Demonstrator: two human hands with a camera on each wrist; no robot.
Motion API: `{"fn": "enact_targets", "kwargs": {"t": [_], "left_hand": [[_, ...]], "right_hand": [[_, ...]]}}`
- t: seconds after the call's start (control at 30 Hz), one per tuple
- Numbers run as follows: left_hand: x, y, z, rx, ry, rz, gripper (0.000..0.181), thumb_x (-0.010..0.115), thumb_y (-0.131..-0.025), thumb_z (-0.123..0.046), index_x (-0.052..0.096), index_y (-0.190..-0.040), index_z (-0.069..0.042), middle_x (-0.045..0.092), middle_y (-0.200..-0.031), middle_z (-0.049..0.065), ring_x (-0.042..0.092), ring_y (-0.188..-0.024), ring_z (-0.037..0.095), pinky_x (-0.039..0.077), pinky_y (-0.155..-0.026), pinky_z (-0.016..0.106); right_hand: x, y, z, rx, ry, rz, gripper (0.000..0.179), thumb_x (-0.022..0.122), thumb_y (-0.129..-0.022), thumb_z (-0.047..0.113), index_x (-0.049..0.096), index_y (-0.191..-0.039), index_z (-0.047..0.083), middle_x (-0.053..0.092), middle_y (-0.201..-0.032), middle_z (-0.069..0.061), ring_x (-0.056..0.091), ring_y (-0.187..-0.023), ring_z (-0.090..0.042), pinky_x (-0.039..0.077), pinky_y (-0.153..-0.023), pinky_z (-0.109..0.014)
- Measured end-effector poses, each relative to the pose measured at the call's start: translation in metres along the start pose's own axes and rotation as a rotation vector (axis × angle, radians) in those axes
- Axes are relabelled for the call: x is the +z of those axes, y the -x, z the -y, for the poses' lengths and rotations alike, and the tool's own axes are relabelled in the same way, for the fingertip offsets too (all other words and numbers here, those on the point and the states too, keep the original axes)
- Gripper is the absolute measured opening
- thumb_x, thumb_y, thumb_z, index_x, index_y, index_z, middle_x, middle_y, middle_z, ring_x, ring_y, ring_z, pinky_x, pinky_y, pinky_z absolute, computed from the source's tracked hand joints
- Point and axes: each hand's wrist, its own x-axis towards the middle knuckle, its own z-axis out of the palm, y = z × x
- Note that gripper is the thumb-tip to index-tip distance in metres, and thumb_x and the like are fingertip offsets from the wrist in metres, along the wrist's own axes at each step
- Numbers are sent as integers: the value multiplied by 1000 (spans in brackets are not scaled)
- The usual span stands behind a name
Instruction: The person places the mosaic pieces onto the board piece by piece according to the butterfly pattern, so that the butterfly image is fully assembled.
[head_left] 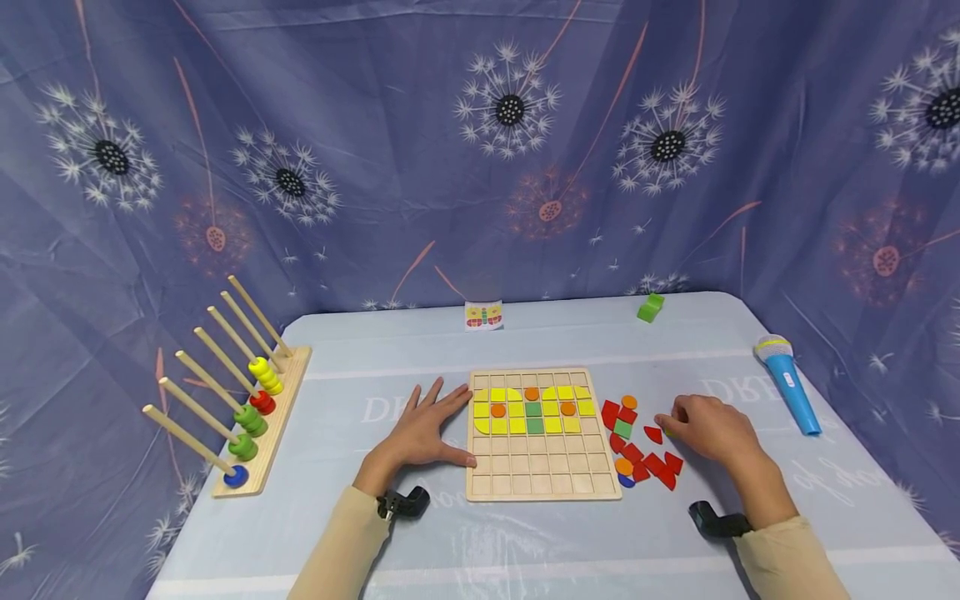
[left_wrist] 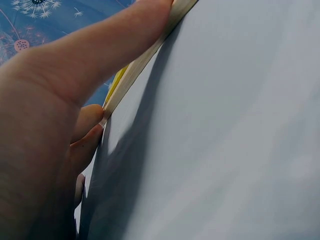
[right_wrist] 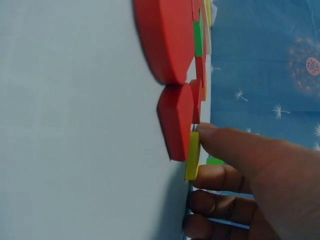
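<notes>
A square wooden grid board point(head_left: 521, 465) lies on the table, its upper rows holding yellow, orange and green tiles in a symmetric pattern. My left hand point(head_left: 422, 429) spreads along the board's left side, with the thumb and fingertips against the edge; the left wrist view shows the thumb point(left_wrist: 115, 45) on the wooden rim. Right of the board, my right hand point(head_left: 708, 427) is low over the table. Its thumb and index finger pinch a yellow tile point(right_wrist: 192, 157), mostly hidden in the head view. Beside it lie loose red tiles point(head_left: 654, 463), with green, orange and blue ones among them.
To the left stands a wooden peg rack point(head_left: 281, 433) with coloured rings. A small picture card point(head_left: 483, 316) is at the back edge, and a green block point(head_left: 650, 307) sits back right. A blue toy microphone point(head_left: 791, 387) lies at the far right.
</notes>
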Motion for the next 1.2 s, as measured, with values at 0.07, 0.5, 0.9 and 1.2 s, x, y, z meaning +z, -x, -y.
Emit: {"fn": "enact_targets", "kwargs": {"t": [0.07,0.5,0.9,1.2], "left_hand": [[0,0,0,1,4,-1,118,66,-55,-84,31,-152,-27,23,-156,-12,5,-145,27,-2,-114,54],[1,-2,-2,7,6,10,118,64,-56,-85,31,-152,-25,22,-157,-12,3,-146,28,-4,-114,54],[-1,-1,-1,-10,-8,11,118,64,-55,-85,31,-152,-26,23,-156,-12,4,-146,27,-4,-114,53],[0,-1,0,-9,-13,17,118,64,-56,-85,30,-152,-26,22,-156,-13,3,-146,27,-4,-114,54]], "right_hand": [[-2,1,-1,-9,-30,9,31,71,-84,39,58,-75,12,47,-63,-2,46,-62,-19,41,-51,-32],[-8,3,-6,-116,-147,109,37,83,-69,19,67,-99,7,53,-80,-2,49,-75,-20,49,-63,-33],[-6,-10,23,-97,-201,40,35,80,-72,23,64,-100,7,56,-80,-2,51,-74,-20,50,-63,-32],[4,-18,53,-126,-224,27,30,76,-80,24,65,-106,15,57,-83,-1,52,-73,-19,49,-58,-28]]}}
